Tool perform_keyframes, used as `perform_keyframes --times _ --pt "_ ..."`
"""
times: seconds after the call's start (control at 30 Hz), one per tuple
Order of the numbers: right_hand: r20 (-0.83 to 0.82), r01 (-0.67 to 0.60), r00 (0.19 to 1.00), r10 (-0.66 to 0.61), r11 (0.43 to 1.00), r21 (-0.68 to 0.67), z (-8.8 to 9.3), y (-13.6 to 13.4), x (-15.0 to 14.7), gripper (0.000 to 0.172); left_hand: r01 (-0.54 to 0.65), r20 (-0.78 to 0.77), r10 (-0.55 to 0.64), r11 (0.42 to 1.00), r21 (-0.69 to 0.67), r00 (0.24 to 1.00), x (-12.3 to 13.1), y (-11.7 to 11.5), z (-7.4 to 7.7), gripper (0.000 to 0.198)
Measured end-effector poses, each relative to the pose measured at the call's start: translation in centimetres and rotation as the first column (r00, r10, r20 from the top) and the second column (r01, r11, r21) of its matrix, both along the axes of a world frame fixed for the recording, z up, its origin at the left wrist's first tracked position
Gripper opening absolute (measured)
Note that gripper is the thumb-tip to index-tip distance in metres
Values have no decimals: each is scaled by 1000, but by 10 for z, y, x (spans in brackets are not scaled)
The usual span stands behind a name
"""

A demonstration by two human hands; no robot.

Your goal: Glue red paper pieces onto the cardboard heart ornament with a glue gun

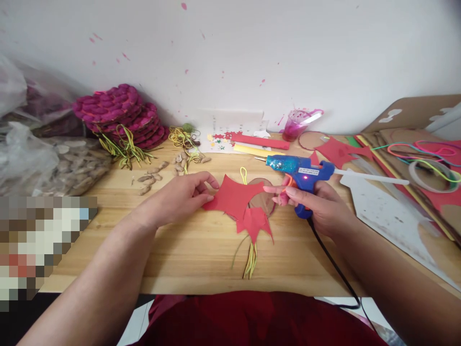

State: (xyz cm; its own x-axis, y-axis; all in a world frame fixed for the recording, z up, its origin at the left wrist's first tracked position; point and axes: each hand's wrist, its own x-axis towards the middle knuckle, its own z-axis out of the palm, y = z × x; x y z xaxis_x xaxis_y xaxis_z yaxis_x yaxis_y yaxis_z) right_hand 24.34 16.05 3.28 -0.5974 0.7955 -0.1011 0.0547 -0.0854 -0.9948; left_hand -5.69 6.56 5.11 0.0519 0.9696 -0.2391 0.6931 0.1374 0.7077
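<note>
My right hand [320, 204] is wrapped round the handle of a blue glue gun [288, 165], whose red light is lit and whose nozzle points left. Its outstretched fingertips are at the right tip of a red paper cutout [234, 194]. At the cutout's left edge, my left hand [190, 194] pinches the paper between curled fingers and thumb. Partly hidden under the paper lies a round brown disc [264, 197] with a yellow loop [244, 174] at its top. A smaller jagged red piece [255, 223] covers its lower part, and a yellow-green yarn tassel [250, 259] hangs below.
Purple braided discs [111, 108] are stacked at the back left, beside a bag of peanuts [75, 163]. Loose peanuts [151, 177] lie nearby. A stained cup [295, 126] stands against the wall. Cardboard, red scraps [336, 151] and cords fill the right side. The gun's black cable [333, 264] runs off the front edge.
</note>
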Motion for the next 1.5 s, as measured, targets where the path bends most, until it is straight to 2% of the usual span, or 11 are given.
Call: perform_keyframes --times 0.33,0.6,0.73,0.87,0.97,1.13,1.27,1.5 --pt "-15 0 1000 0 1000 1 0 0 -2 17 -9 -121 9 1000 1 993 3 0 4 23" --pt "-3 -22 1000 22 1000 15 1 1 -3 15 -23 -149 22 1000 -3 989 5 -1 6 23" --pt "-7 -14 1000 14 1000 7 2 0 -5 17 -46 -143 42 999 -21 989 4 -2 7 37" --pt "-17 -7 1000 7 1000 -3 3 -1 -7 14 13 -187 -14 1000 -9 982 3 -4 7 50" --pt "-62 -4 998 3 1000 -24 4 -3 -8 12 49 -227 -45 999 11 973 5 -4 6 49" --pt "-89 9 996 -15 998 -68 2 -5 -11 10 45 -283 -36 999 27 959 11 -4 7 45" --pt "-130 8 991 -27 990 -142 2 -7 -14 11 51 -290 -38 998 39 956 13 -5 6 43" --pt "-123 20 992 -40 986 -165 4 -9 -16 16 57 -290 -34 996 69 956 14 -5 4 41"
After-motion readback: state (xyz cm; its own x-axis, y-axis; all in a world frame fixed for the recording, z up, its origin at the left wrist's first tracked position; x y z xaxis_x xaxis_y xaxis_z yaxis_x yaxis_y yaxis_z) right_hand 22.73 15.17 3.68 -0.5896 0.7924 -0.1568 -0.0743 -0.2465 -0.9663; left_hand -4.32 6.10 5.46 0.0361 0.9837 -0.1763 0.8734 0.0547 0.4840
